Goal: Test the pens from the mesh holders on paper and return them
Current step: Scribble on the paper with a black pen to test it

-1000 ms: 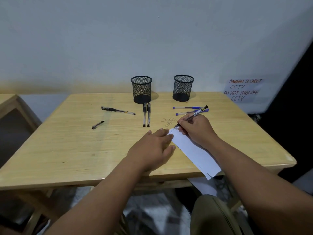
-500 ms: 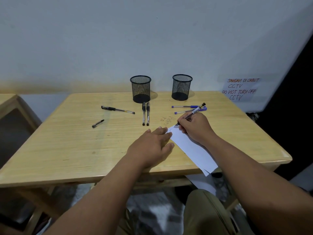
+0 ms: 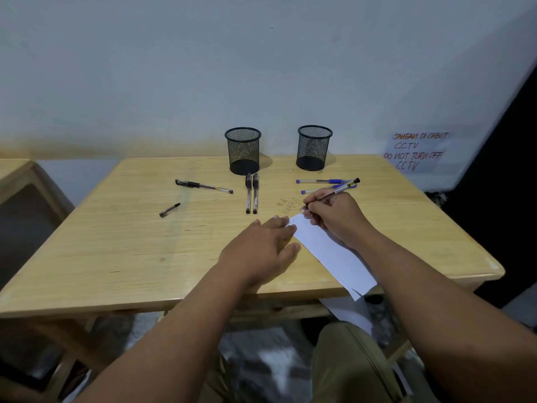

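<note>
My right hand (image 3: 338, 216) grips a black pen (image 3: 334, 193), its tip down at the far corner of a white paper strip (image 3: 328, 254) where a small ink mark shows. My left hand (image 3: 261, 248) lies flat, fingers straight, pressing the paper's left edge. Two black mesh holders (image 3: 243, 151) (image 3: 313, 148) stand at the back of the table. Two black pens (image 3: 251, 193) lie side by side before the left holder. Another black pen (image 3: 203, 186) and a loose cap (image 3: 169, 210) lie further left. Two blue pens (image 3: 322, 181) lie before the right holder.
The wooden table (image 3: 130, 242) meets a white wall. A handwritten CCTV notice (image 3: 414, 151) hangs on the wall at right. Pen scribbles mark the tabletop (image 3: 286, 205) near the paper. A second wooden table's corner (image 3: 14, 170) shows at far left. My knee (image 3: 348, 362) is below the table edge.
My right hand has shifted the pen tip slightly along the paper's corner, and a small mark now shows there. The left hand stays pressed on the paper.
</note>
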